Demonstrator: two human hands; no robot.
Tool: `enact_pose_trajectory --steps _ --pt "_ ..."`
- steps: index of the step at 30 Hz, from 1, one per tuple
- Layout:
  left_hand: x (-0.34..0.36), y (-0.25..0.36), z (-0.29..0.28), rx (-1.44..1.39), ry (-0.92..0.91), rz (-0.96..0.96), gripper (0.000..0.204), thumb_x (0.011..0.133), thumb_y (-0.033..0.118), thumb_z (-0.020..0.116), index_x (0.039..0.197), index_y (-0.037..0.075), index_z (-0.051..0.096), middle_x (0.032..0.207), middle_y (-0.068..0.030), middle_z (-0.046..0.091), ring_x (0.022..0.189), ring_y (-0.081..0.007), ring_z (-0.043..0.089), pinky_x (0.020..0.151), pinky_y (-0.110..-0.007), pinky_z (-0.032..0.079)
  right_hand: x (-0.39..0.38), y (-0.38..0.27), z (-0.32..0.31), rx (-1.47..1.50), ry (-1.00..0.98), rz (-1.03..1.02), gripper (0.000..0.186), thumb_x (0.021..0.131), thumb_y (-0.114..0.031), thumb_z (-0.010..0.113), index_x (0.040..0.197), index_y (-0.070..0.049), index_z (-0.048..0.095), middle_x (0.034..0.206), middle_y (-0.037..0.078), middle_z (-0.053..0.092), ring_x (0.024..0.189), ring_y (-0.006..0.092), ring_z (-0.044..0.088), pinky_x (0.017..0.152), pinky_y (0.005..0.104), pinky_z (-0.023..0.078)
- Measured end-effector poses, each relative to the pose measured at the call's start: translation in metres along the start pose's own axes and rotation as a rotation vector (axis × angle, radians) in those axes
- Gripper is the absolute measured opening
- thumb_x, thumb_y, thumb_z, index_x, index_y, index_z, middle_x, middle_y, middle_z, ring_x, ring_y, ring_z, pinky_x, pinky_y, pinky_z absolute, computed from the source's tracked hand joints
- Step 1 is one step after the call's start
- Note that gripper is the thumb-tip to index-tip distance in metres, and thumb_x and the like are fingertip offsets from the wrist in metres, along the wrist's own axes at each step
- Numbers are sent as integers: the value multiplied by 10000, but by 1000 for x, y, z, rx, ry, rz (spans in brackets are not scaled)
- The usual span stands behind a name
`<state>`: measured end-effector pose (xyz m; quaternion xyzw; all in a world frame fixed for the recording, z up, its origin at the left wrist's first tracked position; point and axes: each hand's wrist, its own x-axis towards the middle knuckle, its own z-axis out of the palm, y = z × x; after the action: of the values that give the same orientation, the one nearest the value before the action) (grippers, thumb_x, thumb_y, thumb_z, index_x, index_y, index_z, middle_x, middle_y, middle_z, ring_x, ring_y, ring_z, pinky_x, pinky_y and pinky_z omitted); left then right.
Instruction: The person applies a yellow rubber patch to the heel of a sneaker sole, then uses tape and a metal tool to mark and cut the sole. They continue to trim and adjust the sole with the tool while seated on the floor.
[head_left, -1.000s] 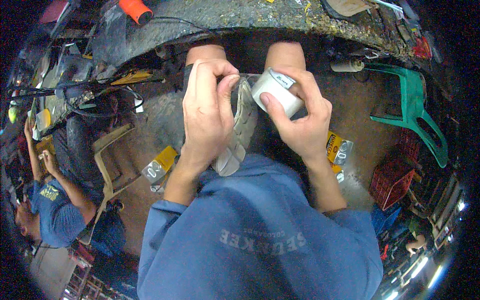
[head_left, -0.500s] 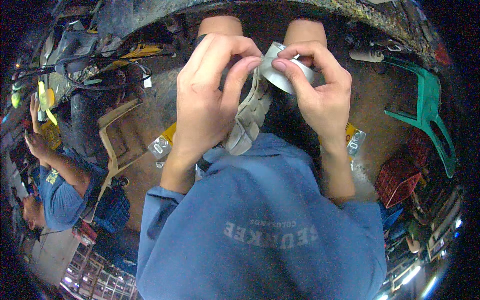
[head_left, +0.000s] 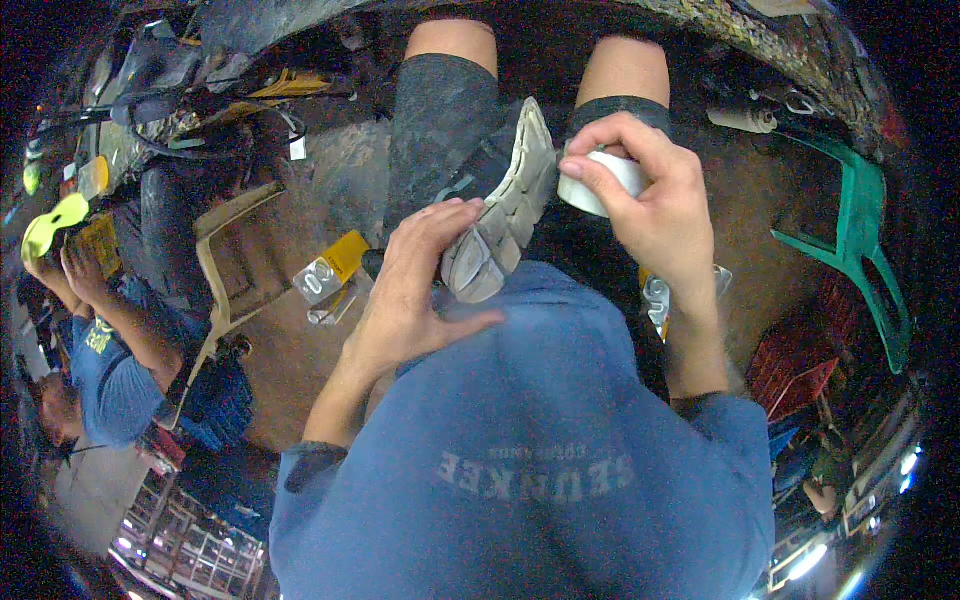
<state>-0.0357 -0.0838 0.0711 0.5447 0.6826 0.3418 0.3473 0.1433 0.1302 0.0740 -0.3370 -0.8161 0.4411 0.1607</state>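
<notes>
A grey shoe sole [head_left: 505, 225] with a blocky, segmented tread stands on its edge at my lap, its narrow tip pointing away from me. At its near left side is my left hand [head_left: 415, 270], fingers stretched along the edge and thumb spread wide below. Whether those fingertips press on the sole cannot be made out. To the right of the sole, my right hand [head_left: 655, 190] grips a roll of whitish tape [head_left: 602, 184] from above, between thumb and fingers. Part of the roll is hidden behind the fingers.
Green plastic chair frame [head_left: 858, 215] and red crate [head_left: 800, 365] are on the right. At left are a beige chair frame [head_left: 215, 270] and a co-worker [head_left: 125, 370] holding a yellow-green sole-shaped piece [head_left: 52, 228]. A dark, rough-edged surface [head_left: 330, 25] spans the far side.
My hands have moved apart; the left dropped from the tape to the sole's near end, fingers spreading. The tape roll moved slightly right and down with my right hand. The co-worker's piece shifted.
</notes>
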Motion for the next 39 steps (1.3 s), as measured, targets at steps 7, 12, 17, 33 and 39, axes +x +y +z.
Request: enact_pose_trajectory --steps 7,12,17,33,39 --pt "-1 -20 0 -32 104 105 977 563 273 1031 1423 72 614 1485 -127 615 1427 -375 536 1202 -500 411 -12 -21 12 1 -124 -163 151 907 -220 793 945 -104 703 902 106 756 840 364 714 781 449 541" --pt "-3 -23 -1 55 140 105 1040 490 330 1043 1409 62 635 1454 -111 660 1443 -374 534 1203 -515 404 -12 -27 23 -44 -191 -219 141 876 -144 832 945 -63 738 904 79 764 830 285 725 773 378 531" --pt "-5 -26 3 61 155 119 1036 519 362 1034 1420 57 625 1458 -125 650 1445 -377 529 1208 -519 395 -15 -27 32 -47 -198 -248 146 884 -161 823 946 -68 729 909 74 759 835 293 726 769 381 526" --pt "85 53 3 -359 216 -223 288 980 147 772 1234 11 763 1125 -123 808 995 -164 768 860 -304 601 0 -27 -14 57 66 -143 213 963 -203 718 1135 -78 696 1034 155 748 953 383 736 835 454 581" --pt "104 55 1 -606 201 -217 221 1072 68 627 1193 -53 766 1080 -132 801 989 -168 772 878 -292 637 -4 -21 -19 69 88 -125 506 927 -92 779 1395 -43 595 1082 190 764 991 278 776 857 379 572"
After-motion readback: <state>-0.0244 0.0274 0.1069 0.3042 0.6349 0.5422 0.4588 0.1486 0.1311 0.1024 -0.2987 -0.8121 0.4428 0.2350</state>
